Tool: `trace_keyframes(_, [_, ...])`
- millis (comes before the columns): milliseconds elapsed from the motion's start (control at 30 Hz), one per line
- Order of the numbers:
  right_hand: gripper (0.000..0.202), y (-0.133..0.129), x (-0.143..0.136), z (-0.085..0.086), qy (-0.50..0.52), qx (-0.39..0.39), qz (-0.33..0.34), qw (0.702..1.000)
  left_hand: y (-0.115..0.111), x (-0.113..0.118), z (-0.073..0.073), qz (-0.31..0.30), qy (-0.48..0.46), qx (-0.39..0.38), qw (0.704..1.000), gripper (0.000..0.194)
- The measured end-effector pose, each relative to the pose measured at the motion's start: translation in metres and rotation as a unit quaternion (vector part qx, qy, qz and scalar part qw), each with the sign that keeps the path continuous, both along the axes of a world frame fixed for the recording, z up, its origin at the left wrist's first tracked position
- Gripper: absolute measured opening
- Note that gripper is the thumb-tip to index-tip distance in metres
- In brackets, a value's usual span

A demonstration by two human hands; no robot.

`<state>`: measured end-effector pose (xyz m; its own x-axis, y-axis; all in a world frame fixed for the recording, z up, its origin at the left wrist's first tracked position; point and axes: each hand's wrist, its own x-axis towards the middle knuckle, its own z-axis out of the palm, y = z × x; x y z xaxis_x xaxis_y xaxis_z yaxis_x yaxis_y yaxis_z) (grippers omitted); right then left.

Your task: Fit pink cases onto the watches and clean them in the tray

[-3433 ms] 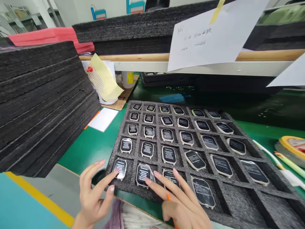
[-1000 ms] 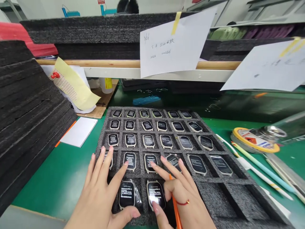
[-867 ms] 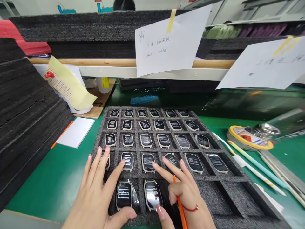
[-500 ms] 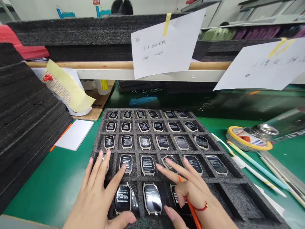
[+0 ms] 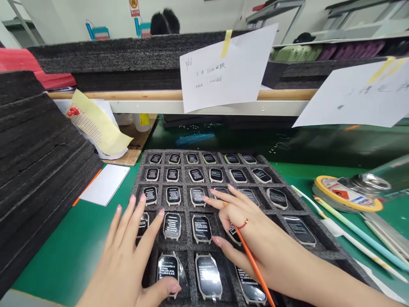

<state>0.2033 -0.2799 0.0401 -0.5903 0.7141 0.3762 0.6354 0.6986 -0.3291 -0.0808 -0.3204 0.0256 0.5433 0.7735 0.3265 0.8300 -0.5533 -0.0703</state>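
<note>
Rows of smartwatch bodies without straps lie face up in a black foam tray (image 5: 186, 226), several showing lines of white text on lit screens. My left hand (image 5: 128, 251) is spread over the tray's left side, fingers apart and holding nothing. Its thumb rests by a front-row watch (image 5: 168, 268) with clear film at its edge. My right hand (image 5: 247, 224) grips a thin orange stick (image 5: 254, 266) under its curled fingers; the stick's kind is unclear. Its outstretched index fingertip is at a watch (image 5: 197, 196) in the third row from the back. Right-hand fingers partly cover neighbouring watches.
Stacked black foam trays (image 5: 47, 149) rise at the left, near a white pad (image 5: 105, 184). A shelf (image 5: 153, 106) with hanging paper notes (image 5: 228, 70) crosses behind. To the right lie a yellow-rimmed tape roll (image 5: 347, 194) and slim brush-like tools (image 5: 361, 234). A person's head shows beyond.
My right hand has moved away from me, up the tray to the third row, the orange stick still in it. The left hand stays nearly in place. The whole view has shifted slightly.
</note>
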Motion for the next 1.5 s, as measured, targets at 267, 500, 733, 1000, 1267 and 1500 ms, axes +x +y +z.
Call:
trace_keyframes(267, [0.021, 0.010, 0.000, -0.007, 0.021, 0.000, -0.004, 1.000, 0.026, 0.000, 0.004, 0.020, -0.053, -0.090, 0.994, 0.066])
trace_keyframes(500, [0.023, 0.010, -0.001, -0.009, 0.008, -0.013, 0.001, 1.000, 0.040, 0.006, -0.003, -0.009, -0.008, -0.103, 0.995, 0.073])
trace_keyframes(733, [0.022, 0.014, -0.003, -0.010, -0.005, -0.050, 0.012, 0.999, 0.046, 0.013, -0.003, -0.009, 0.013, -0.108, 0.994, 0.075])
trace_keyframes(1000, [0.018, 0.014, 0.012, -0.008, 0.001, -0.027, -0.014, 1.000, 0.051, 0.016, -0.004, -0.003, -0.002, -0.126, 0.992, 0.071])
trace_keyframes(1267, [0.019, 0.018, 0.017, -0.008, -0.005, -0.021, -0.030, 0.999, 0.052, 0.008, 0.001, 0.041, -0.063, -0.102, 0.992, 0.058])
trace_keyframes(1500, [0.019, 0.017, 0.013, -0.007, -0.020, 0.000, -0.016, 1.000, 0.041, -0.021, -0.006, 0.078, -0.056, -0.092, 0.991, 0.060])
